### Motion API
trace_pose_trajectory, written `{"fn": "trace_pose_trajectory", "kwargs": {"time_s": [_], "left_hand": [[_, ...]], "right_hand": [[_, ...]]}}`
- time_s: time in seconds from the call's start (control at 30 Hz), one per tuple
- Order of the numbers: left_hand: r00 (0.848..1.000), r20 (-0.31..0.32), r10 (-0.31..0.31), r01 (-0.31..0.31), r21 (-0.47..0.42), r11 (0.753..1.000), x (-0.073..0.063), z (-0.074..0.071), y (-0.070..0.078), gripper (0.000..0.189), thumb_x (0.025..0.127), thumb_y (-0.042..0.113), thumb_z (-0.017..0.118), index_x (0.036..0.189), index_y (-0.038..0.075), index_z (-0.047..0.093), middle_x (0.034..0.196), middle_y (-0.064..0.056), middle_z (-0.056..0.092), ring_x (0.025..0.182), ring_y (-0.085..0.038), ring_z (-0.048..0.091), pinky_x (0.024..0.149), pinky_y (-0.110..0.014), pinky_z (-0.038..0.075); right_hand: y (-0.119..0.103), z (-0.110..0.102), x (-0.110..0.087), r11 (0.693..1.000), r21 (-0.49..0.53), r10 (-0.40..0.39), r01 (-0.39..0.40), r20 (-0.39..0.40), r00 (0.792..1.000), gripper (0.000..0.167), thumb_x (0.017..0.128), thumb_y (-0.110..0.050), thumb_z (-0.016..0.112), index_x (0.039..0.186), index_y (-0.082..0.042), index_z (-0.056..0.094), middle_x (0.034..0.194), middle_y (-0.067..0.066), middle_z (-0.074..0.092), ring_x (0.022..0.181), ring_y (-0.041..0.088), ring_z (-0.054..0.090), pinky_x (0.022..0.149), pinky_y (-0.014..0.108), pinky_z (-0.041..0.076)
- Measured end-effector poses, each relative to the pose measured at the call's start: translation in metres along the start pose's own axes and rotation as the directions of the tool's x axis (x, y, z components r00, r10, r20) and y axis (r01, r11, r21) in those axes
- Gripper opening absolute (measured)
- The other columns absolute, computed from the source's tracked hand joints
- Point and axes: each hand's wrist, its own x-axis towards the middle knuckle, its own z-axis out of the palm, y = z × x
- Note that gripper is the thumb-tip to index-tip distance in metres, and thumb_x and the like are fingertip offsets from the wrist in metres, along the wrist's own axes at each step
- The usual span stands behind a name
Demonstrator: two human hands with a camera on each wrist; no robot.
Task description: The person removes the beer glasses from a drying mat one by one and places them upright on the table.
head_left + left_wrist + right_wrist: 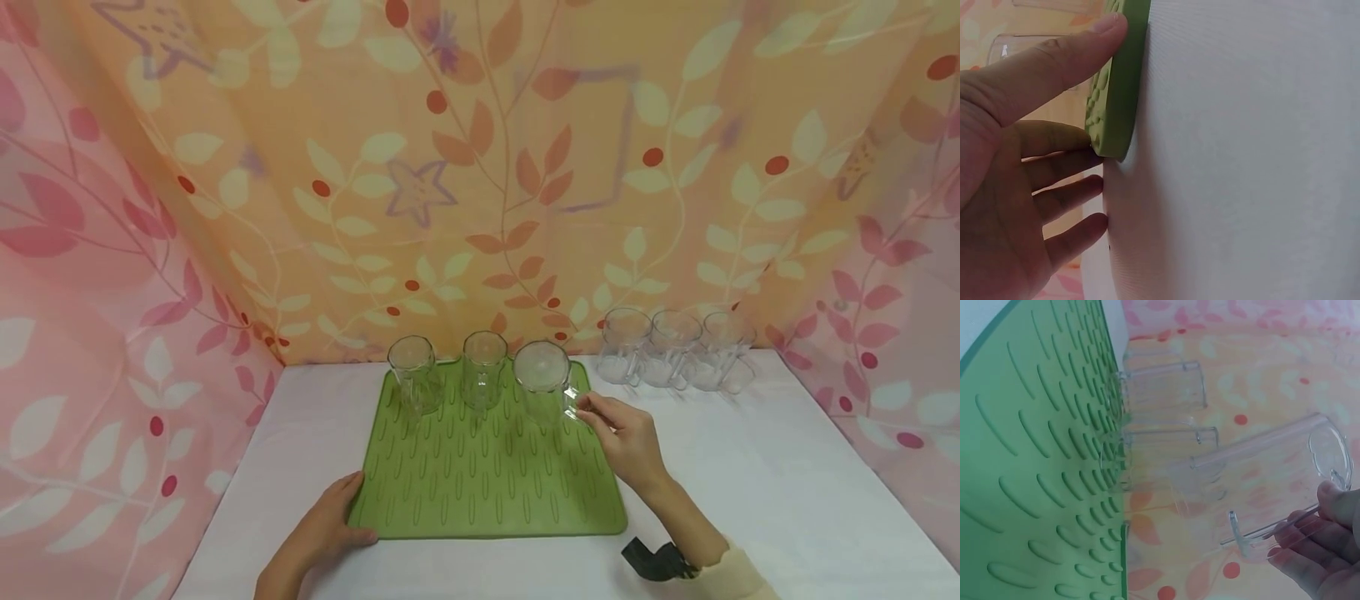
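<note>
My right hand (628,440) pinches the handle of a clear glass mug (542,379) over the back right part of a green ribbed mat (495,483). In the right wrist view the held mug (1260,481) is tilted, and a gap shows between it and the mat. Two more clear mugs, a left one (414,375) and a middle one (484,371), stand in a row along the mat's back edge. My left hand (318,523) touches the mat's front left corner, thumb (1066,69) along the front edge and relaxed fingers against the left side.
Three clear mugs (672,350) stand close together on the white tablecloth (720,467), right of the mat at the back. A patterned orange curtain (480,183) rises directly behind the table, with pink cloth (67,333) at both sides. A black strap (656,560) hangs by the right wrist.
</note>
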Motion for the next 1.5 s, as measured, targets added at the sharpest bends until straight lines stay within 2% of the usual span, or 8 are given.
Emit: {"fn": "trace_pose_trajectory", "kwargs": {"time_s": [0.4,0.57,0.77,0.9,1.0,1.17,1.33,1.5], "left_hand": [[1.000,-0.018,0.007,-0.006,0.037,0.999,0.000,-0.002,0.001,0.101,0.062,0.032,0.089,0.141,-0.011,0.042,0.142,-0.031,0.045,0.135,-0.050,0.037,0.111,-0.063,0.032],[0.999,-0.028,0.020,-0.019,0.022,1.000,-0.001,-0.001,0.000,0.101,0.062,0.033,0.089,0.141,-0.009,0.042,0.142,-0.030,0.046,0.134,-0.049,0.039,0.111,-0.062,0.033],[0.995,-0.077,0.056,-0.057,-0.009,0.998,0.002,0.001,-0.002,0.093,0.075,0.039,0.081,0.142,-0.010,0.040,0.142,-0.030,0.045,0.135,-0.049,0.039,0.112,-0.061,0.032],[0.993,-0.118,-0.003,-0.010,-0.104,0.995,0.007,0.003,-0.001,0.088,0.084,0.044,0.072,0.147,-0.004,0.035,0.148,-0.028,0.041,0.140,-0.048,0.033,0.115,-0.062,0.027],[0.986,-0.159,-0.045,0.014,-0.193,0.981,0.013,0.004,0.002,0.084,0.089,0.044,0.067,0.150,0.000,0.031,0.149,-0.024,0.043,0.140,-0.047,0.034,0.113,-0.064,0.028],[0.977,-0.207,-0.045,-0.021,-0.305,0.952,0.024,0.008,0.013,0.074,0.092,0.036,0.067,0.149,0.002,0.035,0.142,-0.023,0.052,0.134,-0.043,0.045,0.113,-0.055,0.036],[0.980,-0.200,-0.010,-0.071,-0.392,0.917,0.029,0.007,0.026,0.064,0.093,0.031,0.065,0.145,0.002,0.042,0.139,-0.021,0.055,0.131,-0.038,0.051,0.112,-0.052,0.038],[0.989,-0.148,0.009,-0.079,-0.472,0.878,0.035,0.003,0.040,0.059,0.094,0.030,0.064,0.143,0.004,0.045,0.139,-0.019,0.056,0.129,-0.036,0.054,0.109,-0.048,0.043]], "right_hand": [[-0.004,-0.004,0.004,0.997,0.015,-0.073,0.073,0.042,0.996,0.017,0.077,0.005,0.075,0.095,0.002,0.073,0.085,0.011,0.074,0.078,0.016,0.072,0.076,0.005,0.052],[-0.009,-0.005,0.004,0.996,-0.015,-0.088,0.089,0.055,0.995,0.026,0.070,0.010,0.078,0.094,0.001,0.073,0.085,0.010,0.074,0.081,0.016,0.071,0.079,0.004,0.051],[-0.012,-0.008,0.004,0.992,-0.051,-0.114,0.118,0.069,0.991,0.029,0.068,0.009,0.078,0.095,0.002,0.073,0.086,0.009,0.075,0.082,0.017,0.071,0.081,0.005,0.051],[-0.012,-0.009,0.005,0.987,-0.080,-0.134,0.140,0.072,0.988,0.030,0.067,0.007,0.079,0.096,-0.001,0.073,0.086,0.008,0.075,0.081,0.018,0.071,0.081,0.007,0.052],[-0.012,-0.009,0.006,0.979,-0.085,-0.182,0.187,0.062,0.981,0.030,0.068,0.005,0.080,0.096,-0.001,0.073,0.086,0.007,0.075,0.078,0.019,0.071,0.078,0.011,0.055],[-0.014,-0.009,0.010,0.959,-0.075,-0.271,0.274,0.045,0.961,0.016,0.086,-0.012,0.072,0.097,-0.001,0.073,0.087,0.008,0.074,0.075,0.020,0.070,0.071,0.018,0.057],[-0.017,-0.009,0.012,0.948,-0.073,-0.307,0.309,0.047,0.951,0.029,0.096,-0.026,0.059,0.096,-0.001,0.072,0.085,0.007,0.074,0.075,0.020,0.070,0.067,0.018,0.056],[-0.018,-0.008,0.010,0.955,-0.061,-0.285,0.289,0.070,0.956,0.038,0.099,-0.033,0.052,0.096,0.000,0.073,0.087,0.007,0.074,0.079,0.020,0.070,0.081,0.011,0.054]]}}
